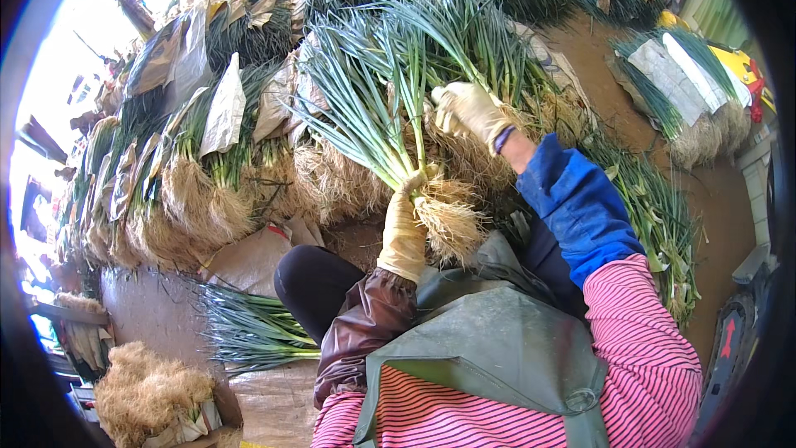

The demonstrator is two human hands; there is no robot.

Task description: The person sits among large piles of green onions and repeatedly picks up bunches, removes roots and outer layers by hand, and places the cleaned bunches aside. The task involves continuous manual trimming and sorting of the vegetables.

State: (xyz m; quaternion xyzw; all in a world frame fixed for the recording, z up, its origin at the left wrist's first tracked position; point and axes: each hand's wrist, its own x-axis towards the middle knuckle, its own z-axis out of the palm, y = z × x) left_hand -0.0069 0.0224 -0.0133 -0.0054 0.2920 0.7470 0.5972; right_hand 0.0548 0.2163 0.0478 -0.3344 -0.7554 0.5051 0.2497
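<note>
My left hand (pixel 404 224), in a cream work glove, grips a bunch of green onions (pixel 398 162) around the white lower stems. The bunch's blue-green leaves fan out away from me, and its pale stringy roots (pixel 451 218) hang towards my lap. Just right of the bunch is my gloved right hand (pixel 469 112), its fingers curled, over the large heap of green onions (pixel 460 31). One stalk passes close behind the right hand; whether the fingers hold it is hidden.
Tied-looking bundles (pixel 205 193) with dense roots stand in rows at left, some under sacking (pixel 224 112). Loose green onions (pixel 261 326) lie by my left knee. More lie along my right (pixel 659 224). A root-topped bundle (pixel 149 392) sits lower left; covered bundles (pixel 709 127) stand at right.
</note>
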